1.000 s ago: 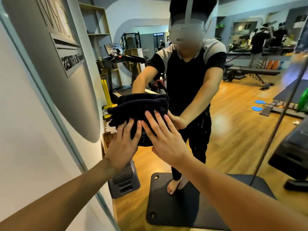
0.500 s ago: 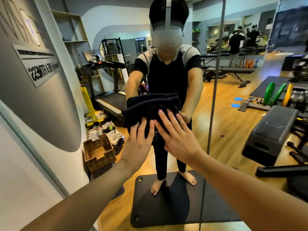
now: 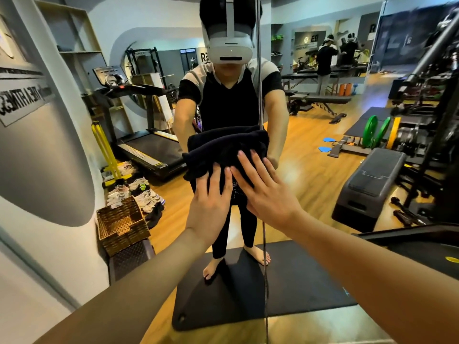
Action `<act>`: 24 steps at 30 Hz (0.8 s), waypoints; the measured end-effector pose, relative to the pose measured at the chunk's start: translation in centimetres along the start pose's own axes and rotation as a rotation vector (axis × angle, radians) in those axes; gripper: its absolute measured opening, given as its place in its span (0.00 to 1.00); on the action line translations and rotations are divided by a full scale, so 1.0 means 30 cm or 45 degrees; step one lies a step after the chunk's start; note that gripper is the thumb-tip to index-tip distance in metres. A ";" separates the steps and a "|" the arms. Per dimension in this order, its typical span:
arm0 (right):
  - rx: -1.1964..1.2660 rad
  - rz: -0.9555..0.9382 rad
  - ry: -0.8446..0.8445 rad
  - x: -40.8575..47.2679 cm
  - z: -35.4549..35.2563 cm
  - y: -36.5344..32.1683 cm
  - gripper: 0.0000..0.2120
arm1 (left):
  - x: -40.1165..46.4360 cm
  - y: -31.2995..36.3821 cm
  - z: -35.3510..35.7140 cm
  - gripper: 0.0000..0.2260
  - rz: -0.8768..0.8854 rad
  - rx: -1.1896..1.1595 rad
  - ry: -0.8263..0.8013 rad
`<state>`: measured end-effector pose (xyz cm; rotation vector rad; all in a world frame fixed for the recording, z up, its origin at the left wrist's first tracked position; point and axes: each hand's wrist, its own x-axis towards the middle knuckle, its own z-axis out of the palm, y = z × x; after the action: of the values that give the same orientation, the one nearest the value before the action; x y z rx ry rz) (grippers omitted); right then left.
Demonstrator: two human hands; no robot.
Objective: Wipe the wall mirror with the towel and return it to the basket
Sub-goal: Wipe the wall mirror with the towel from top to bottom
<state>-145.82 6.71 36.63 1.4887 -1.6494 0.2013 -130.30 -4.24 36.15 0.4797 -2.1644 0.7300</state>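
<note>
**Soft towel, flat palms, hard glass**

The dark towel [image 3: 227,147] is bunched in thick folds against the wall mirror [image 3: 323,189], about chest height on the person's reflection and straddling the vertical seam [image 3: 261,244] between two mirror panels. Both hands press it from below its middle: the left hand [image 3: 211,202] lies flat with fingers straight on the lower left part of the cloth, and the right hand [image 3: 268,192] lies beside it, fingers spread, fingertips on the cloth. Neither hand is curled round the towel or pinching it; it looks held up only by pressure against the glass.

As a judgement, the towel should be light, limp and fairly grippy on the smooth surface, and it will sag or drop if the pressure eases (the loose lower edge already hangs a little). For wiping, flat palms over the thickest folds suit it; for carrying it off, gathering a handful of the bunched middle seems the safer hold. The mirror is rigid and breakable, so even pressure is wiser than a push near the seam.

Counted: one towel, two hands on it, two mirror panels in view, and one woven basket [image 3: 121,223] low at the left, seen standing on a dark step block [image 3: 131,259], well apart from the towel.
</note>
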 end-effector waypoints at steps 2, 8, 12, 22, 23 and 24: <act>0.025 0.017 0.002 -0.009 0.016 -0.012 0.33 | -0.014 -0.011 0.011 0.22 0.029 0.008 0.001; 0.057 0.118 0.020 -0.083 0.095 -0.082 0.40 | -0.084 0.007 0.056 0.31 0.062 -0.072 -0.190; 0.117 0.097 0.005 -0.138 0.133 -0.121 0.37 | -0.161 0.030 0.077 0.40 0.057 -0.138 -0.298; 0.137 0.379 0.166 -0.067 0.061 -0.167 0.37 | -0.083 -0.052 0.036 0.14 0.036 -0.210 -0.020; 0.110 0.399 0.144 -0.053 0.050 -0.171 0.38 | -0.070 -0.061 0.037 0.13 0.049 -0.197 -0.020; 0.092 0.405 0.115 -0.042 0.046 -0.175 0.40 | -0.061 -0.065 0.041 0.12 0.059 -0.192 -0.022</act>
<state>-142.07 5.33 32.73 1.2431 -1.8138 0.5000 -128.79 -6.32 34.74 0.3595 -2.2331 0.5842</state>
